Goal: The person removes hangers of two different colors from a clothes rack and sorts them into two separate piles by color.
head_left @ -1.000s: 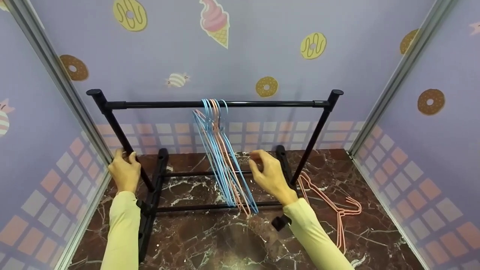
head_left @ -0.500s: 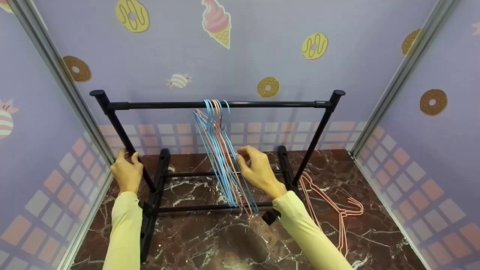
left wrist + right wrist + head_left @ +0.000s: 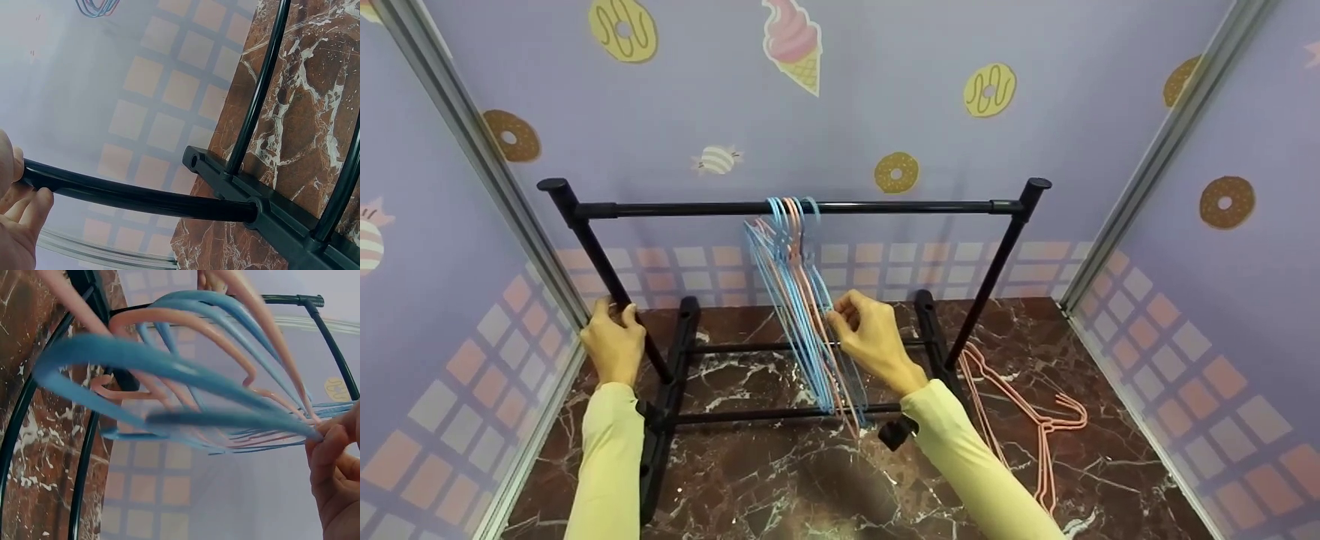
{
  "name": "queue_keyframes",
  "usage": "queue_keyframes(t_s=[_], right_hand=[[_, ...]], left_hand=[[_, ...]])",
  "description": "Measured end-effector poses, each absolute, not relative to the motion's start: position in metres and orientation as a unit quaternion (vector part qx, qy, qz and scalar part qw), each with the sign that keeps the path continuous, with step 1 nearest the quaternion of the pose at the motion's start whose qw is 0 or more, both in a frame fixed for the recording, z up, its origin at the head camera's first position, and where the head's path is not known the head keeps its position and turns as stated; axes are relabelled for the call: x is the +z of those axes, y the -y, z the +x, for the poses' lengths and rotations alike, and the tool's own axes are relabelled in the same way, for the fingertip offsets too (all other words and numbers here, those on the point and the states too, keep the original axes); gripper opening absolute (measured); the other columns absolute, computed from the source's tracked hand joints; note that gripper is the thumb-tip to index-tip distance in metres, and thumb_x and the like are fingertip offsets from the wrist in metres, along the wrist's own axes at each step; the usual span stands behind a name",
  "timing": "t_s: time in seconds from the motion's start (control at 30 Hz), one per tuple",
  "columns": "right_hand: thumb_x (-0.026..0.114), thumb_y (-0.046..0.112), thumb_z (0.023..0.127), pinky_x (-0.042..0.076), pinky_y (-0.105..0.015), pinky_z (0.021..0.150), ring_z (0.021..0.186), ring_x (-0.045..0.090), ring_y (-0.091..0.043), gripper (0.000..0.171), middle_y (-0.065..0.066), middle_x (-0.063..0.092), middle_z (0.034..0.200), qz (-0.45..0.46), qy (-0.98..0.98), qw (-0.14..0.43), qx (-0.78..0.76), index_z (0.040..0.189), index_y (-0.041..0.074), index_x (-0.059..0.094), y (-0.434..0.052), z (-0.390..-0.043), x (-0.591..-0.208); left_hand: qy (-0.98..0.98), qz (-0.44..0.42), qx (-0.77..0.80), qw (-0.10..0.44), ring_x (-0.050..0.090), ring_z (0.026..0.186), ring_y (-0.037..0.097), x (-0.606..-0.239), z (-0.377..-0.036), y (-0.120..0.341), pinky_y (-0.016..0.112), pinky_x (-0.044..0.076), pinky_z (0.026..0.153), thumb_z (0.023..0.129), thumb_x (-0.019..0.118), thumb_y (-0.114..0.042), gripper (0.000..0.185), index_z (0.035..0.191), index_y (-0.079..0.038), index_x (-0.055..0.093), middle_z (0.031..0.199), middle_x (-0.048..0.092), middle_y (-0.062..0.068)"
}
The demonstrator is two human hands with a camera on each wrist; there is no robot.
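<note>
Several blue and pink clothes hangers hang close together from the top rail of a black garment rack [image 3: 907, 208], near its middle. My right hand [image 3: 876, 337] pinches the side of the rightmost blue hanger [image 3: 185, 374] between thumb and fingers. That hanger's hook is still over the rail, and its lower end looks blurred. On the left, my left hand [image 3: 613, 343] grips the rack's left post [image 3: 140, 198] partway up, with its fingers curled round the tube. The far side of that grip is hidden.
Pink hangers [image 3: 1039, 424] lie on the brown marbled floor [image 3: 780, 480] outside the rack's right foot. Two black lower bars [image 3: 735, 417] join the rack's feet. Patterned lilac walls [image 3: 840, 135] enclose the back and both sides.
My right hand has moved left to the bunch and taken hold of the rightmost blue hanger, whose lower end has shifted slightly left. My left hand stays on the post.
</note>
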State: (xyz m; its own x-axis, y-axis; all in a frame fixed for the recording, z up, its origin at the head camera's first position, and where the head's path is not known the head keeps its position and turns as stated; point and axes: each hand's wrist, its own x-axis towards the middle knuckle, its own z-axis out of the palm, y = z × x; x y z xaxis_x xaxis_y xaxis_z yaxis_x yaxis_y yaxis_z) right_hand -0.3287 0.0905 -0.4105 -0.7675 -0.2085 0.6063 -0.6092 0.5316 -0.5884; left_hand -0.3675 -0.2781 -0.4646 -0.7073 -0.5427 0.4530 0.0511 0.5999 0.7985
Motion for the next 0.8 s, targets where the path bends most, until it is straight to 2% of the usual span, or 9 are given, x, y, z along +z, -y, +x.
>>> queue_keyframes(t_s=[0.23, 0.4, 0.57, 0.8], right_hand=[[0.067, 0.001, 0.092, 0.050, -0.021, 0.048, 0.053, 0.061, -0.015, 0.005, -0.011, 0.070, 0.073, 0.225, 0.821, 0.272, 0.449, 0.088, 0.000, 0.065, -0.105, -0.325, -0.404], [0.067, 0.000, 0.092, 0.050, -0.022, 0.048, 0.053, 0.060, -0.014, 0.004, -0.011, 0.069, 0.073, 0.215, 0.809, 0.294, 0.462, 0.088, 0.000, 0.065, -0.128, -0.319, -0.408], [0.070, -0.001, 0.088, 0.048, -0.023, 0.056, 0.059, 0.058, -0.010, 0.007, -0.006, 0.068, 0.072, 0.197, 0.821, 0.350, 0.405, 0.085, 0.003, 0.065, -0.158, -0.313, -0.429], [0.073, -0.004, 0.082, 0.045, -0.024, 0.054, 0.057, 0.053, -0.008, 0.012, -0.002, 0.063, 0.067, 0.186, 0.831, 0.385, 0.356, 0.080, 0.005, 0.065, -0.195, -0.299, -0.477]], left_hand=[[0.820, 0.146, -0.421, 0.358, 0.061, 0.107, 0.056, -0.464, -0.368, 0.277, 0.061, 0.045, 0.097, 0.097, 0.063, -0.010, 0.026, 0.118, 0.005, 0.063, 0.110, 0.070, 0.033], [0.819, 0.145, -0.422, 0.360, 0.062, 0.106, 0.055, -0.465, -0.368, 0.277, 0.060, 0.045, 0.097, 0.097, 0.064, -0.009, 0.025, 0.117, 0.005, 0.063, 0.110, 0.071, 0.031], [0.821, 0.144, -0.420, 0.360, 0.062, 0.105, 0.054, -0.466, -0.369, 0.276, 0.060, 0.045, 0.096, 0.096, 0.063, -0.010, 0.024, 0.116, 0.004, 0.063, 0.109, 0.071, 0.031], [0.817, 0.143, -0.416, 0.373, 0.063, 0.105, 0.055, -0.468, -0.368, 0.279, 0.060, 0.045, 0.095, 0.096, 0.064, -0.010, 0.025, 0.116, 0.005, 0.064, 0.109, 0.071, 0.031]])
